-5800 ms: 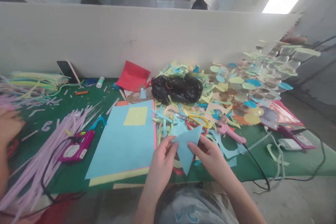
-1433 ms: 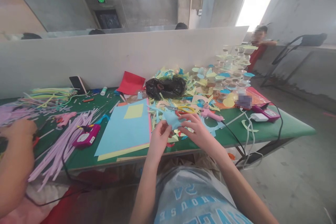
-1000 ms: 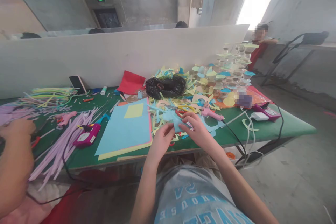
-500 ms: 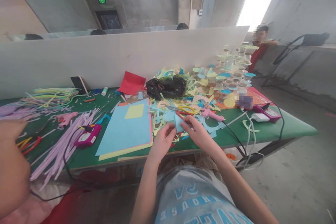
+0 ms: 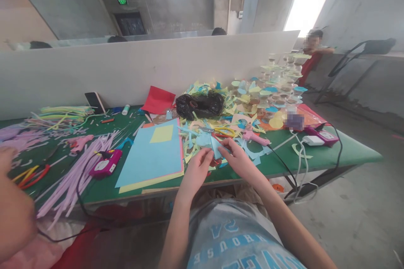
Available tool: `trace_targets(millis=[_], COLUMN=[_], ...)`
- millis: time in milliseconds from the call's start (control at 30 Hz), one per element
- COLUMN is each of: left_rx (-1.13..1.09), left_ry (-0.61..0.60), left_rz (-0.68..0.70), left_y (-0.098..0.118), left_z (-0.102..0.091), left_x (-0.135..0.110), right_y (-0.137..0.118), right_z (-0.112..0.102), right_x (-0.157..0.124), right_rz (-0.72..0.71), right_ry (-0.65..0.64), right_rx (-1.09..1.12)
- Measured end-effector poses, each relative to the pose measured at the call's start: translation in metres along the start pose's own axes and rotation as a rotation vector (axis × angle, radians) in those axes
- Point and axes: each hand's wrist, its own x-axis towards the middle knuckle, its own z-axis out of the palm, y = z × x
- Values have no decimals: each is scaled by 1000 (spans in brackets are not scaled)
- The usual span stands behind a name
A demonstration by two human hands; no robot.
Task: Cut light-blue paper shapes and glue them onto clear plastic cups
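Just above the front edge of the green counter (image 5: pixel 331 155), a small light-blue paper piece (image 5: pixel 216 148) is held off the surface between two hands. The left hand (image 5: pixel 196 171) has thumb and fingertips pinched together on the piece's lower left edge. The right hand (image 5: pixel 240 161) is clamped on its right side, with the fingers curled over the top. The piece looks thin, very light and limp, so it probably creases or tears easily. It seems best gripped near an edge or corner with a gentle pinch from both sides. Left of the hands lies a stack of large light-blue and yellow card sheets (image 5: pixel 151 157). Just behind them are yellow-handled scissors (image 5: pixel 224 131) and a pink glue gun (image 5: pixel 254 137) among coloured offcuts, with a crumpled black plastic bag (image 5: pixel 199 105) toward the back edge. Another person's arm (image 5: pixel 12 214) shows at the counter's left end.
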Motion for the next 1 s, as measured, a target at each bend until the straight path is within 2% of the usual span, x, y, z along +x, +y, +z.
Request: trace_targets(millis=[367, 867, 1000], left_rx=[30, 93, 125], left_ry=[52, 115, 111], left_rz=[45, 99, 106], left_y=[1, 1, 2], left_z=[6, 12, 12], left_x=[-2, -1, -2], right_y=[-2, 6, 6], right_z=[0, 5, 3], right_x=[-1, 0, 1], right_rz=[22, -11, 50], right_ry=[8, 87, 25], right_rx=[3, 80, 101])
